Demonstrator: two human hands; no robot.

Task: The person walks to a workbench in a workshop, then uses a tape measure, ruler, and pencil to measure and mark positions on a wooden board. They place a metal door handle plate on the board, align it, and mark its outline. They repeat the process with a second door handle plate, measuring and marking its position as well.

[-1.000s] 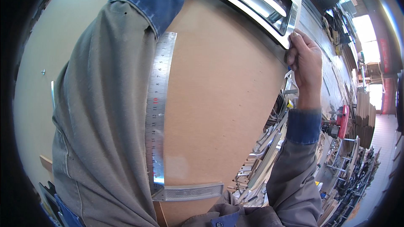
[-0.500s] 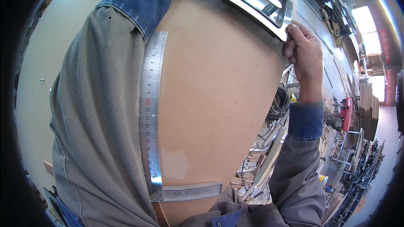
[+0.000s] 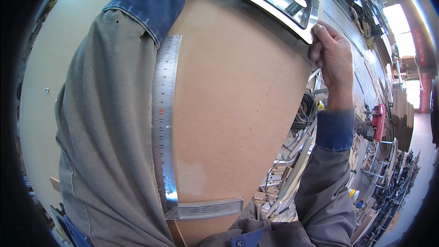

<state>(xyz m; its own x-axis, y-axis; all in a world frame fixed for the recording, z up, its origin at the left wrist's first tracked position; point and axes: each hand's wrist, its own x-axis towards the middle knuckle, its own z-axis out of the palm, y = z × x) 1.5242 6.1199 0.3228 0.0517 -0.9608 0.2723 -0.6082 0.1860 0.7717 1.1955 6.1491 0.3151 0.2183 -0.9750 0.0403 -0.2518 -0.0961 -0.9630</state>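
Head view shows a big brown board (image 3: pixel 238 110) that fills most of the picture. It looks like flat pressed wood, and it lies close under the person's arms. Next in size is the left arm in a grey sleeve (image 3: pixel 105 146) with a blue cuff, which reaches up along the left side of the board. The left hand is cut off by the top edge, so I cannot tell if it is open or closed. A steel square ruler (image 3: pixel 163 123) lies flat on the board beside that sleeve, with its short leg across the bottom edge. At the top sits a shiny metal handle plate (image 3: pixel 274 0), resting on the board near its far right corner. The right hand (image 3: pixel 331 61) has its fingers closed on the corner of that plate. From how things lie, the plate seems to be getting lined up on the board. No marks, hole or screws show yet, so fixing it looks still to come. Behind, wood strips (image 3: pixel 292 174) lean in a busy workshop.
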